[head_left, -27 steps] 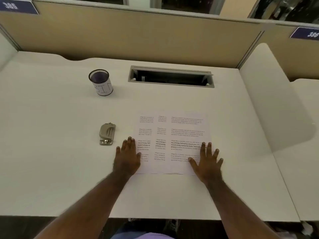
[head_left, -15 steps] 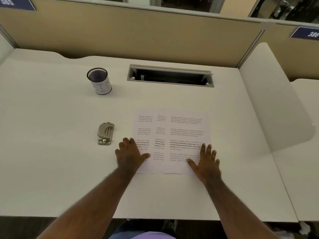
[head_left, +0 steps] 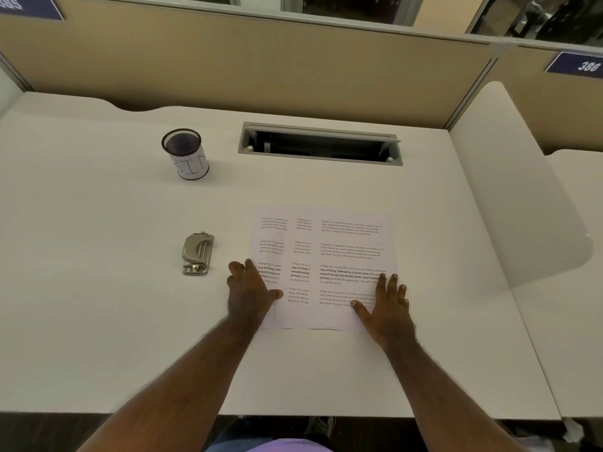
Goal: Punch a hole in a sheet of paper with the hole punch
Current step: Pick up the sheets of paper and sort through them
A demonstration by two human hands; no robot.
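The flat rectangular sheet of paper (head_left: pixel 326 256) is white with blocks of black print, some bold; the small metal hole punch (head_left: pixel 197 252) is dull silver-grey; the round mesh cup (head_left: pixel 185 153) is black with a white band; the tabletop (head_left: pixel 98 288) is off-white.

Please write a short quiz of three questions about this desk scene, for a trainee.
1. True or false: the hole punch lies on the sheet of paper.
2. Where does the right hand rest? A) on the paper's near right corner B) on the punch C) in the mesh cup
3. Fill in: the left hand rests on the paper's near ____ corner.

Key: 1 false, it lies on the desk left of the paper; 2 A; 3 left.
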